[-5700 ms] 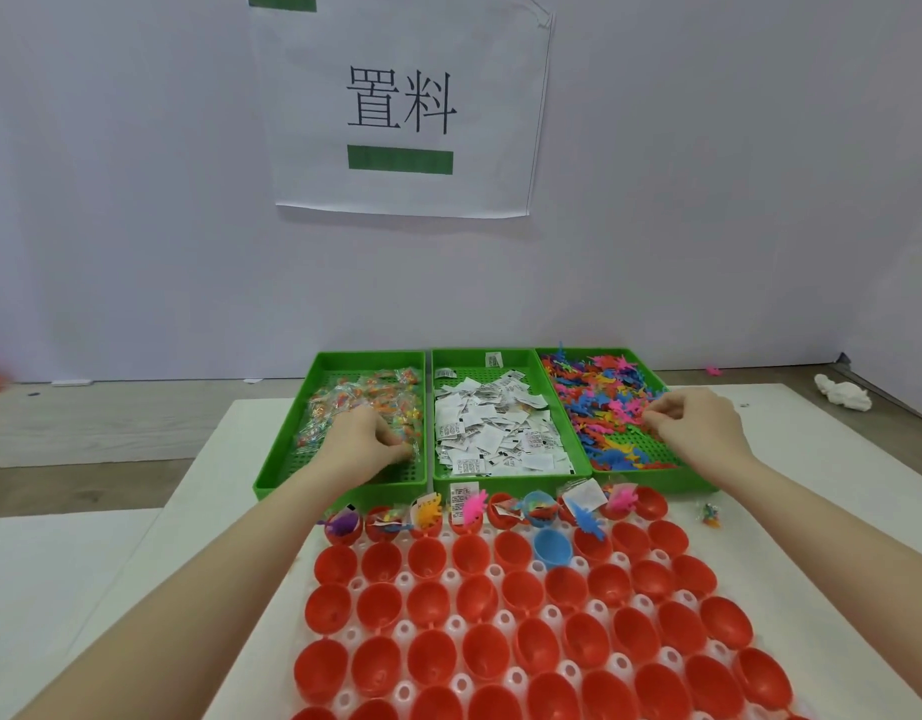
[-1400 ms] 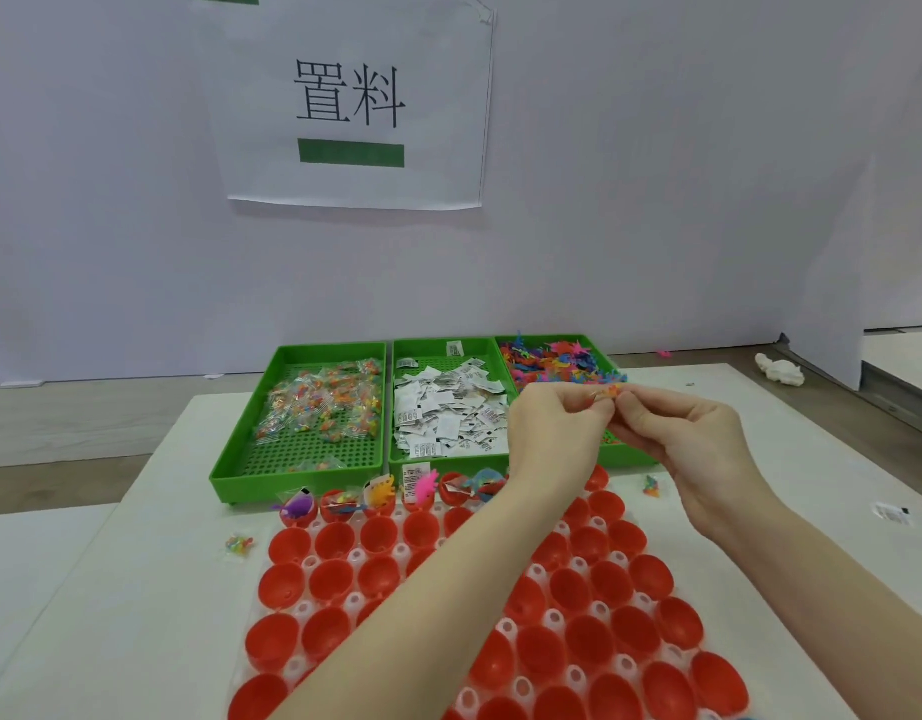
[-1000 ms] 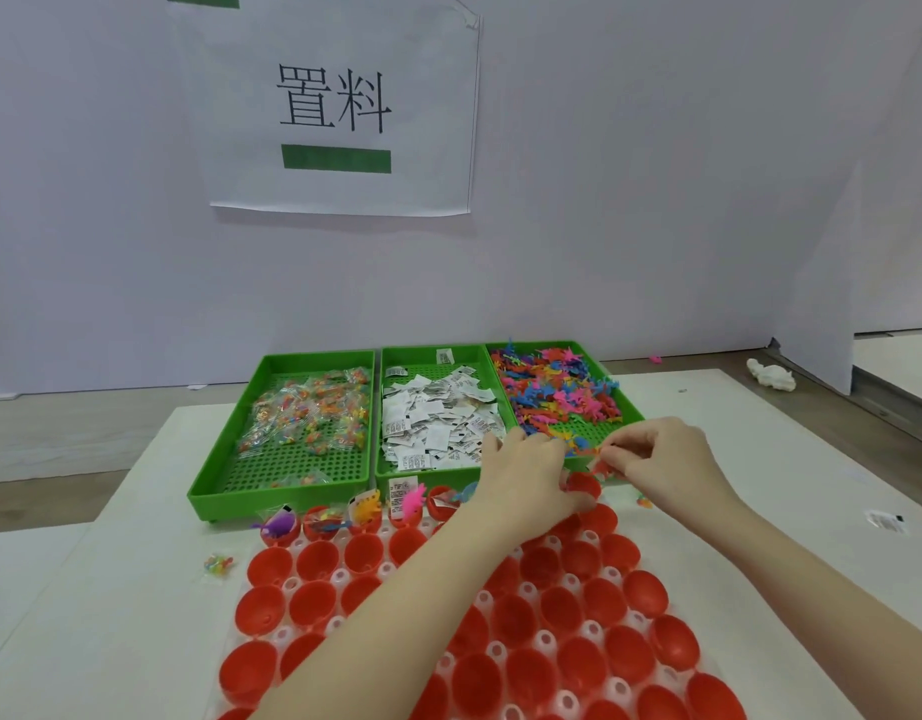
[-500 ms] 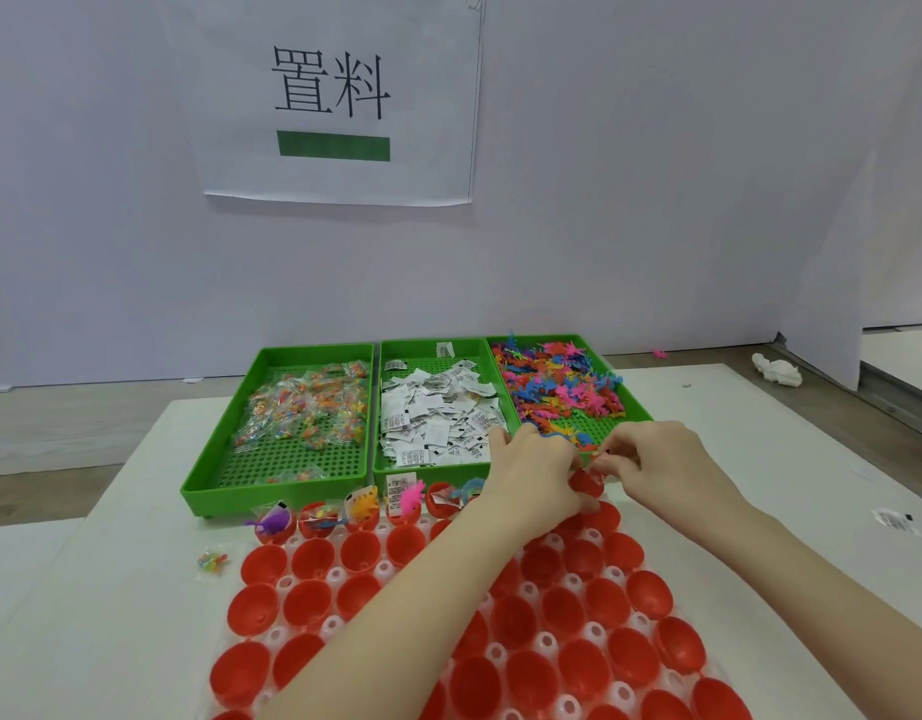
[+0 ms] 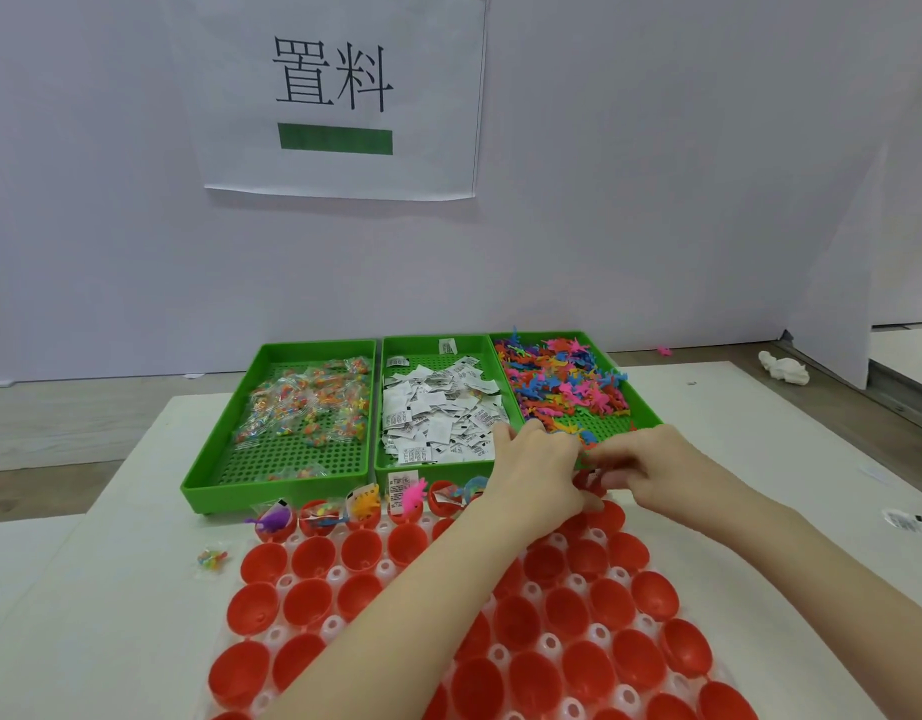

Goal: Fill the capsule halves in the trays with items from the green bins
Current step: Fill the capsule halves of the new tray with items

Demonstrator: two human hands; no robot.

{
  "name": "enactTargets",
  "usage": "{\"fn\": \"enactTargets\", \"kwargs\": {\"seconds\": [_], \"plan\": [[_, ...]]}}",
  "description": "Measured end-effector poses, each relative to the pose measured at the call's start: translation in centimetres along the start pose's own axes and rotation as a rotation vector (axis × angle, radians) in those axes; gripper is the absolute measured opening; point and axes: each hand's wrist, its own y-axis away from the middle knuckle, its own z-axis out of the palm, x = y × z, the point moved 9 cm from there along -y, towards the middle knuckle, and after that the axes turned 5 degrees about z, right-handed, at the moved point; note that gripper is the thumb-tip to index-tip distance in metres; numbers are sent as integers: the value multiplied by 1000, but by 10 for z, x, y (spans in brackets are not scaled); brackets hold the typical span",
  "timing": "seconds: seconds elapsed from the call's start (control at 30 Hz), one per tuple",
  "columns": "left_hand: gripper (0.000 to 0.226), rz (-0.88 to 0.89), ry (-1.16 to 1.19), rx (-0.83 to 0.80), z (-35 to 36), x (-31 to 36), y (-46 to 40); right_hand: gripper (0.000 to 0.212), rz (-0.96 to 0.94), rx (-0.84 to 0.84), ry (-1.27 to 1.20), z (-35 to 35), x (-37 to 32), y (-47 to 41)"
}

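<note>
Three green bins stand side by side: the left bin [image 5: 277, 483] holds clear packets of coloured beads [image 5: 308, 402], the middle one white paper slips [image 5: 438, 413], the right one small coloured toy figures [image 5: 563, 387]. In front lies a white tray [image 5: 334, 627] of red capsule halves [image 5: 264, 610]. Several halves in its far row [image 5: 368, 509] hold items. My left hand [image 5: 537, 475] and my right hand [image 5: 651, 470] meet over the far row's right end. My right hand pinches a small orange toy [image 5: 586, 449] by its fingertips. My left hand's fingers curl downward, out of sight.
A loose bead packet [image 5: 212, 558] lies on the white table left of the tray. A paper slip [image 5: 903, 519] lies at the right. A white lump [image 5: 783, 368] sits far right near a wall panel. A paper sign [image 5: 339, 90] hangs behind the bins.
Both hands came from the outer bins, met in the air holding a small orange item, then dropped to the right end of the tray's far row, where they stay.
</note>
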Motion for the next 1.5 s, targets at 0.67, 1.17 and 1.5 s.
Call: {"fn": "enactTargets", "kwargs": {"seconds": [0.67,1.17,1.5], "plan": [[45,-24,217,408,-77,-28,30,13,118,244,-331,-48,26,0],[55,-438,236,-251,-39,-205,75,50,178,-217,16,25,25,-69],[25,-425,220,73,-60,-220,83,20,230,237,-19,-12,29,-76]]}}
